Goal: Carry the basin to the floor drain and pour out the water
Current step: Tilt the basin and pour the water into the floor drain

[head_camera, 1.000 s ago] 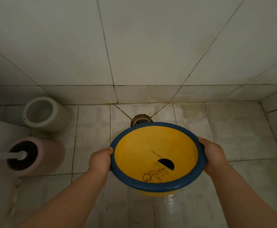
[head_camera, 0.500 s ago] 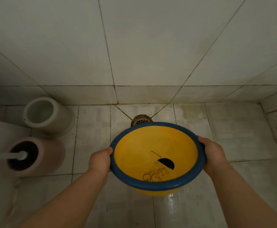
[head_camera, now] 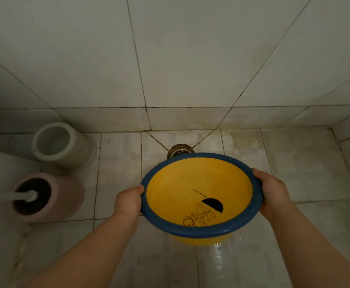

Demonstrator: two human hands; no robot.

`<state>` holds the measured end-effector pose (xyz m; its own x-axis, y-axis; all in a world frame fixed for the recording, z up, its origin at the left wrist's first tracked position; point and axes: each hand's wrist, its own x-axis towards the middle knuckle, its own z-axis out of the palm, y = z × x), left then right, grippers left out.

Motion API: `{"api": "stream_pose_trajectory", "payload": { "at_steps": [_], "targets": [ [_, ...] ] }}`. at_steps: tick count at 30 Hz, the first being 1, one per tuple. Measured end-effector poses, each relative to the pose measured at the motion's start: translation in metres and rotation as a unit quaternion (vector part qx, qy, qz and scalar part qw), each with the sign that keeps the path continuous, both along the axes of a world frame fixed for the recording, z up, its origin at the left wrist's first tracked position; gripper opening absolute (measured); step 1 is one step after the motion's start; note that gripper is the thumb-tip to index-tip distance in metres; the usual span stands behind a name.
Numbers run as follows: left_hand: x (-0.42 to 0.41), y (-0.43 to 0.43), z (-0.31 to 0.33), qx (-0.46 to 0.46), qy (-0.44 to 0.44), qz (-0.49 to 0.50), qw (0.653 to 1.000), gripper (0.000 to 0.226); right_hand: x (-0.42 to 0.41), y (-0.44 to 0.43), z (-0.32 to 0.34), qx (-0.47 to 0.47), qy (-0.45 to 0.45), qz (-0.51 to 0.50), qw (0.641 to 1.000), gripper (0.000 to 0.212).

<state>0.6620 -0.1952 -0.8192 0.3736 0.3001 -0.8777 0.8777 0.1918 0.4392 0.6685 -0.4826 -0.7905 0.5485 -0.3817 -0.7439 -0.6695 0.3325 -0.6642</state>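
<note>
Holding the basin [head_camera: 201, 196] off the floor, one grip each side: left hand [head_camera: 128, 201] curled over the blue rim at the near-left, right hand [head_camera: 272, 191] wrapped round it at the right, both closed on the rim, fingers mostly tucked underneath and out of sight. Basin tilts away from the person, far lip lower than near lip. Floor drain [head_camera: 180, 150] lies straight ahead of the hands, at the foot of the wall where the floor grout lines meet; its near part is hidden behind the basin's far rim. Neither hand is clearly nearer to it; drain sits about on the midline between them. Yellow interior looks bare, water inside cannot be made out; nearby tiles shine wet. Judgement: pour probably at or near its end; any further tip goes forward over the far lip, both wrists together. Brush holder [head_camera: 45, 196] and white pot [head_camera: 64, 144] stand well apart, left
</note>
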Motion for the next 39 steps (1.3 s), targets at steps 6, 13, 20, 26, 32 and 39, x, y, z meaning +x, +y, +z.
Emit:
{"api": "stream_pose_trajectory", "payload": {
  "at_steps": [6,13,20,26,32,39],
  "targets": [
    [-0.0008,0.0,-0.0011,-0.005,-0.001,0.007,1.0,0.033,-0.0006,0.0008,0.0025,-0.006,-0.001,0.0,1.0,0.028],
    [-0.0021,0.0007,-0.0027,-0.017,-0.003,0.014,1.0,0.033,0.0001,0.0007,0.0043,-0.009,-0.007,0.007,1.0,0.02],
    [-0.0014,-0.0001,-0.0046,-0.022,0.004,0.024,0.999,0.034,0.0018,-0.0019,0.0027,-0.003,-0.013,0.012,1.0,0.021],
    [-0.0014,-0.001,-0.0037,-0.035,0.004,0.041,0.999,0.035,0.0031,-0.0046,0.0016,0.002,-0.014,-0.004,1.0,0.033],
    [-0.0016,-0.0035,-0.0042,-0.042,0.006,0.055,0.998,0.033,0.0063,-0.0048,0.0043,0.011,-0.013,-0.009,1.0,0.015],
    [-0.0014,-0.0049,-0.0061,-0.043,0.001,0.058,0.997,0.033,0.0064,-0.0057,0.005,0.02,-0.017,-0.01,1.0,0.013]
  ]
}}
